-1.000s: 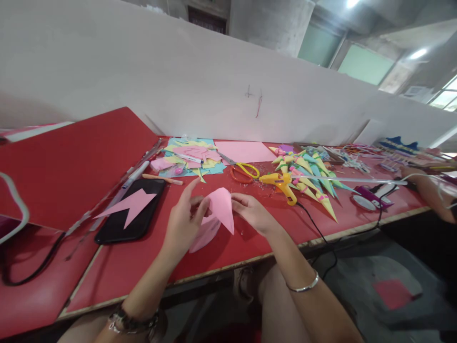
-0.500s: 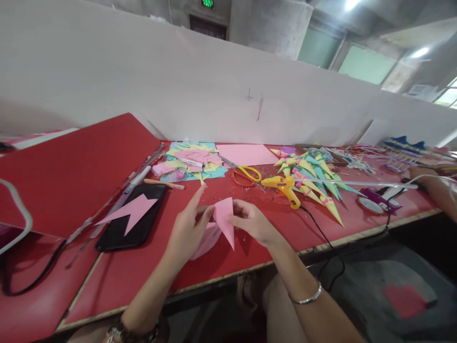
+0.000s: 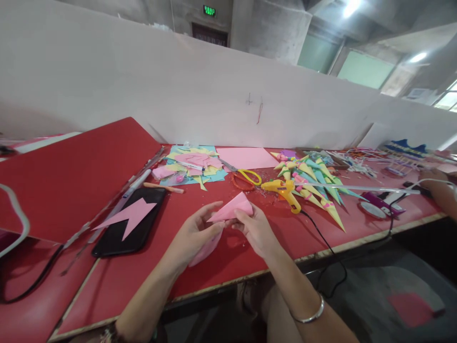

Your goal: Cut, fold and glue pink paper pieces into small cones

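Note:
A pink paper cone point(image 3: 233, 206) is held over the red table, its point towards the left and its wide end towards the right. My right hand point(image 3: 260, 232) pinches the wide end, thumb on the near side. Around the pointed end curl the thumb and fingers of my left hand point(image 3: 194, 233); their exact contact is partly hidden. Beneath that hand lies another piece of pink paper point(image 3: 206, 251), partly covered. Beyond my hands are scissors point(image 3: 246, 178) with yellow and red handles and a yellow glue gun point(image 3: 283, 191) with a long clear glue stick.
A black phone point(image 3: 137, 233) with a pink paper cutout point(image 3: 137, 214) lies left. Coloured paper scraps point(image 3: 193, 166) and a pink sheet point(image 3: 246, 158) lie at the back. Finished paper cones point(image 3: 321, 178) are piled right. Another person's arm point(image 3: 441, 190) rests at far right.
The cone has turned from pointing down to pointing left and has lifted a little. My left index finger, raised before, has come down beside the cone. My right hand keeps its hold.

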Tool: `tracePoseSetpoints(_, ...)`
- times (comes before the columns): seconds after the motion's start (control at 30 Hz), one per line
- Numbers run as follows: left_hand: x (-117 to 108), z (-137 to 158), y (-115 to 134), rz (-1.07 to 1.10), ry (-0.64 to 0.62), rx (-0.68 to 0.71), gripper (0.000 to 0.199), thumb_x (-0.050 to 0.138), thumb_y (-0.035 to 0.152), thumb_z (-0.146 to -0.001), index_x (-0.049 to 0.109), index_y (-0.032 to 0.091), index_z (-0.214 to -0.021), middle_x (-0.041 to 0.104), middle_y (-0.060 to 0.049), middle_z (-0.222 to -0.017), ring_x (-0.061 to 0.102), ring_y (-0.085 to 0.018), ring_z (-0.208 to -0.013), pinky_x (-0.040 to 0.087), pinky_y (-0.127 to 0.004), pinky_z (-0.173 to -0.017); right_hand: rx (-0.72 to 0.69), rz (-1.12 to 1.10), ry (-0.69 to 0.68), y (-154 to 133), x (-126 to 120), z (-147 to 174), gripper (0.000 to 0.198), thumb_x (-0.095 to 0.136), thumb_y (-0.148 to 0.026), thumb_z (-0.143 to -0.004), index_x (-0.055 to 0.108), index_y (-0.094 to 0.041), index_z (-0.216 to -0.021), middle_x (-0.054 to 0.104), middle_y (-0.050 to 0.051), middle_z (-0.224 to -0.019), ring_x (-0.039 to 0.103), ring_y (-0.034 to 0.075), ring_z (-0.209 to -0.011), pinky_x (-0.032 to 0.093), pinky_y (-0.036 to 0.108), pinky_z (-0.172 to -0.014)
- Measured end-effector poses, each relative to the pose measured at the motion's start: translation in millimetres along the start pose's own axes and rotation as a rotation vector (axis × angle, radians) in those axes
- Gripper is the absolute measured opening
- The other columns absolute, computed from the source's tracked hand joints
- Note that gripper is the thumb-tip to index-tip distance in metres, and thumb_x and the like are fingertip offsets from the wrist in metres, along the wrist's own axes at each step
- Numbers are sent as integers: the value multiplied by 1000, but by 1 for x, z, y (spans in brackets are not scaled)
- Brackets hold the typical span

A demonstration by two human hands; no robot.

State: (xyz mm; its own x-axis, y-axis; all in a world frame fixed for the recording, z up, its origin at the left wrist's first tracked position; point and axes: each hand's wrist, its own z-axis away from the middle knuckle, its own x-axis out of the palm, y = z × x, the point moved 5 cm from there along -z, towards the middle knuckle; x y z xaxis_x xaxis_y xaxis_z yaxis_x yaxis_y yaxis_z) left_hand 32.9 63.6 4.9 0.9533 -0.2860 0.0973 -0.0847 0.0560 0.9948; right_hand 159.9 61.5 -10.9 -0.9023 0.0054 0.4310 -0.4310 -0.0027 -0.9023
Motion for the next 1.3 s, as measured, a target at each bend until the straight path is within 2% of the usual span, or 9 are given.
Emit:
tracePoseSetpoints(0.1,3,0,-3,11,-10,16,31,67,31,-62,64,15,-88,70,-5,-82,64,-19,-78,49,-29,-73,-20,-18,17,-1,2,3,20,68,-30,-63,56,-18,-73,59,-4,-59,54,10,-51,46,24,-54)
tracePoseSetpoints(0.2,2,0,-4,-55,44,54,20,65,33,-64,67,15,-74,70,-4,-73,63,-19,-72,49,-29,-70,-48,6,24,-3,5,6,17,68,-29,-63,57,-18,-70,58,-4,-57,51,10,-50,46,24,-54)
tracePoseSetpoints(0.37,-3,-1,-3,-228,165,72,23,60,37,-66,66,15,-59,66,-1,-57,59,-15,-56,45,-24,-56,-80,127,64,-4,5,8,15,67,-27,-63,61,-17,-73,61,-3,-61,53,10,-51,46,24,-54)
tracePoseSetpoints(0.57,-5,2,6,-347,195,115,34,54,41,-69,61,16,-48,60,0,-48,53,-14,-51,42,-22,-52,-75,248,120,-8,2,8,12,68,-27,-63,62,-17,-66,59,-4,-53,52,11,-50,44,24,-53)
tracePoseSetpoints(0.73,-5,6,16,-393,216,179,36,51,39,-72,55,17,-44,57,0,-50,54,-15,-57,42,-23,-57,-115,248,111,-12,0,8,11,65,-27,-67,61,-17,-66,57,-4,-50,51,11,-49,43,24,-53)
tracePoseSetpoints(0.9,-6,8,19,-341,283,211,32,51,36,-72,53,18,-46,58,0,-56,53,-15,-61,42,-23,-58,-131,212,107,-12,-2,11,11,66,-26,-65,59,-18,-66,56,-4,-51,51,11,-49,42,23,-53)
tracePoseSetpoints(1.1,-11,8,12,-187,329,137,22,57,34,-68,60,17,-54,47,5,-41,44,-9,-45,36,-20,-49,-138,262,80,-13,4,15,16,64,-28,-65,52,-17,-61,52,-5,-51,47,9,-49,39,21,-51)
tracePoseSetpoints(1.3,-15,5,3,20,373,97,18,64,31,-63,58,15,-56,43,7,-42,36,-5,-40,27,-18,-42,-166,330,60,-14,3,17,18,62,-29,-68,49,-18,-62,48,-6,-51,43,8,-50,35,20,-50)
